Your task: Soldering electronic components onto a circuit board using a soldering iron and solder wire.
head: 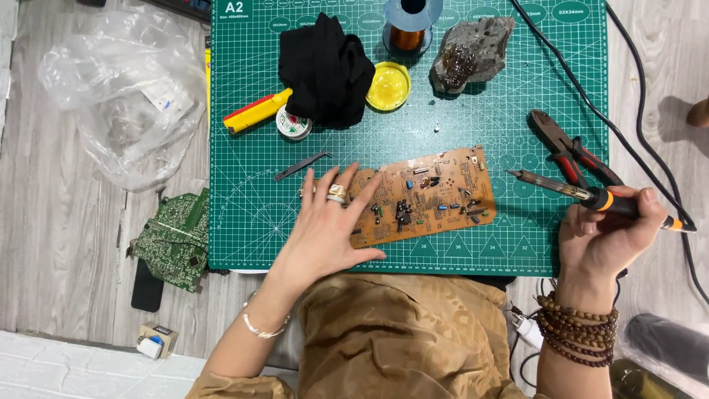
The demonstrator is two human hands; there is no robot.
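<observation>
Left hand [325, 229] grip spread flat on circuit board [425, 196], right hand [602, 236] grip pinching soldering iron [591, 196]

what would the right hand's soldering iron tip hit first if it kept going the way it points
The right hand aims the soldering iron up-left; its line looks to pass just above the brown circuit board, so probably that board's top right corner. Height is unclear.

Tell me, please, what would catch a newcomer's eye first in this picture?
Probably the orange-brown circuit board in the middle of the green cutting mat, with the left hand lying flat on its left end. Next, the right hand at the mat's right edge holding a soldering iron, tip pointing toward the board. Behind, a black cloth and grey rock stand out.
</observation>
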